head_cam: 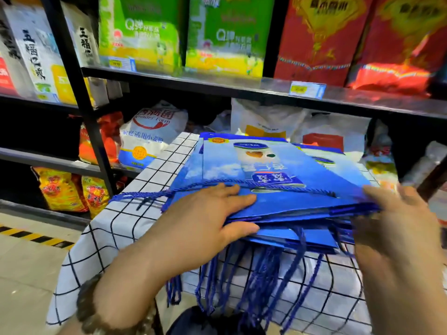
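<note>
Lifting a bag off a pile is the step in hand, head view, sole view on record. Item one: stack of blue gift bags [292,239], laid flat with mouths toward the wearer, on a table under a white checked cloth [150,175]; blue cord handles [261,274] hang over the near edge. Item two: top bag [278,165], printed face up, its near edge raised slightly off the layers beneath. Item three: left hand [205,221], fingers laid fairly straight across the top bag's near left corner, thumb tucked under that edge, so the bag is pinched between them; a beaded bracelet [89,308] sits on the wrist. Item four: right hand [396,226], at the stack's near right corner, fingers spread toward the bag edges; motion blur is heavy here, so whether it grips a layer or only touches cannot be told. Surroundings: black shelving [217,81] behind the table, carrying green cartons [140,32], red cartons [319,39] and, lower, a white flour sack [150,136]. Judged next requirement: separate one bag cleanly from those below, keeping its cords free of the neighbouring handles, then draw it clear without dragging the pile.
</note>
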A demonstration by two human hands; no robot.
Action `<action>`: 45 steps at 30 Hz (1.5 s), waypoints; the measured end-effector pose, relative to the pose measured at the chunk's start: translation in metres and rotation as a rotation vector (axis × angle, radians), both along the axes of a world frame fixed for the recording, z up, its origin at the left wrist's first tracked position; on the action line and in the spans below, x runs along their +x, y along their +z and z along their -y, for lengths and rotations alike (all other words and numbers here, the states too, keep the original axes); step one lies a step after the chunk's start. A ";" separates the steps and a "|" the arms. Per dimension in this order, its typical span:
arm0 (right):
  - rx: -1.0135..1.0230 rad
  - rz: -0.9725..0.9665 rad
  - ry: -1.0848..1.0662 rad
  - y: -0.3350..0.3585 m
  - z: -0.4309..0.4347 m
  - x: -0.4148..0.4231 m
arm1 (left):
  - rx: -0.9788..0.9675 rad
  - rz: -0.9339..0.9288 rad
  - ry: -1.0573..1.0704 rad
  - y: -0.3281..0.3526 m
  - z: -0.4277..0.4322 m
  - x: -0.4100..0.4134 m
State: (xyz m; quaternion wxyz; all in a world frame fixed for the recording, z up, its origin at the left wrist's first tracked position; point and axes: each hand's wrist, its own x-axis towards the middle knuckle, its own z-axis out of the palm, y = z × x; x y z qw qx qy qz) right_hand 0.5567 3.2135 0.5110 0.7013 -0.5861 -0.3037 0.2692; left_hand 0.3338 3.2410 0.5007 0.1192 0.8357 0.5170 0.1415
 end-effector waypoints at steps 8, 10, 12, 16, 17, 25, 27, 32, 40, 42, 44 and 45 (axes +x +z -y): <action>-0.299 1.000 0.034 -0.001 -0.036 0.027 | 0.005 -0.048 0.045 -0.005 0.004 0.005; -0.360 1.040 -0.060 0.000 -0.045 0.038 | -0.001 -0.046 0.050 -0.004 0.005 0.006; -0.389 1.074 -0.153 -0.002 -0.048 0.039 | -0.002 -0.033 0.060 -0.003 0.006 0.006; -0.328 1.098 -0.163 -0.008 -0.052 0.067 | 0.022 -0.046 0.070 -0.004 0.006 0.005; -0.330 1.109 -0.144 -0.009 -0.052 0.073 | 0.029 -0.068 0.066 -0.006 0.006 0.006; -0.149 1.228 0.532 0.020 -0.052 -0.052 | 0.110 -0.061 0.098 -0.008 0.009 0.012; -0.202 1.339 0.747 0.014 -0.066 -0.077 | 0.186 0.011 0.109 -0.010 0.013 0.011; -0.214 1.401 0.846 0.001 -0.087 -0.104 | 0.228 0.393 0.215 -0.010 0.015 -0.008; -0.036 1.287 0.579 0.009 -0.074 -0.076 | 0.226 0.029 0.468 0.003 -0.010 -0.037; 0.010 1.235 0.494 0.013 -0.074 -0.065 | 0.244 -0.002 0.428 0.007 -0.011 -0.036; -0.002 1.239 0.440 0.014 -0.074 -0.058 | 0.288 -0.069 0.408 0.013 -0.010 -0.032; -0.015 1.247 0.415 0.012 -0.075 -0.056 | 0.319 -0.072 0.396 0.017 -0.010 -0.030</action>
